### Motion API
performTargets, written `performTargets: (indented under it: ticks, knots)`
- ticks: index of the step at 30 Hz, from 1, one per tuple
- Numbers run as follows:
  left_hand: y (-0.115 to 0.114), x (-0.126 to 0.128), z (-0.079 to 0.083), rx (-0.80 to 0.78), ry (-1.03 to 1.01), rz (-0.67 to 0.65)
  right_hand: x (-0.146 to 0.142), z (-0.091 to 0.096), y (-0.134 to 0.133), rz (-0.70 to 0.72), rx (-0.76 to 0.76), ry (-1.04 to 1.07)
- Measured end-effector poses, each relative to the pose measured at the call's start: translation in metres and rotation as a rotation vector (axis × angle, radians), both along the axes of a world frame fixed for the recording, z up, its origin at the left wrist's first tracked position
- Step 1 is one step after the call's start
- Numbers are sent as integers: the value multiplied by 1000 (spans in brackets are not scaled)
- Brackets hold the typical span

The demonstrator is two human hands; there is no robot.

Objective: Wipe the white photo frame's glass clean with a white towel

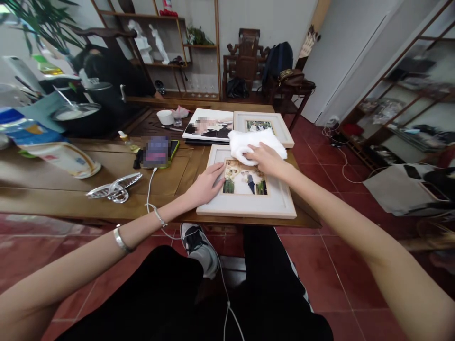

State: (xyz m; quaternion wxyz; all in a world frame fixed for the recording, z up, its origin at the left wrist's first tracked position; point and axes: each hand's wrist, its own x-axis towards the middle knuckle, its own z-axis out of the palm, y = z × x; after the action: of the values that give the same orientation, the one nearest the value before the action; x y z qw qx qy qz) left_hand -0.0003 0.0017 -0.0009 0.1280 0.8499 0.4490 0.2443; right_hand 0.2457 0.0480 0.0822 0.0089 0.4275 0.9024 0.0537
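A white-framed photo [249, 201] lies flat at the near edge of the wooden table [106, 199]. My left hand [206, 184] rests flat on the frame's left side, fingers stretched out, holding it still. My right hand [266, 158] presses a folded white cloth [254, 142] onto the frame's upper part, fingers laid over the cloth. Behind it lie a second white-framed photo [265, 127] and a large unframed print [209, 125].
A phone [158, 152] on a white cable lies left of the frame, with metal tongs [115, 188], a white cup [165, 117] and packages [53, 151] further left. Shelves, a carved chair and a backpack stand behind. My legs are below the table edge.
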Motion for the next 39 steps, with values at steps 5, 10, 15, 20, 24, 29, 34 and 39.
performTargets:
  ticks: [5, 10, 15, 20, 24, 29, 34, 39]
  knots:
    - [0, 0, 0, 0, -5, 6, 39, 10, -9, -117, -12, -51]
    - [-1, 0, 1, 0, -9, 6, 48, 8, -33, -128, -2, -76]
    - [-2, 1, 1, 2, -14, 9, 41, 16, -71, -115, -41, -112]
    - [-2, 1, 1, -7, -11, 14, 41, 30, -117, -101, -159, -143]
    - [-1, 0, 1, -9, -11, 4, 44, 36, -142, -93, -241, -139]
    - [1, -1, 0, 30, 6, -22, 47, 29, -129, -154, -212, -84]
    - [2, -3, 1, 42, 17, -31, 48, 10, -68, -256, -32, -16]
    - [1, -3, 1, 27, 7, -16, 39, -9, -26, -203, 101, -15]
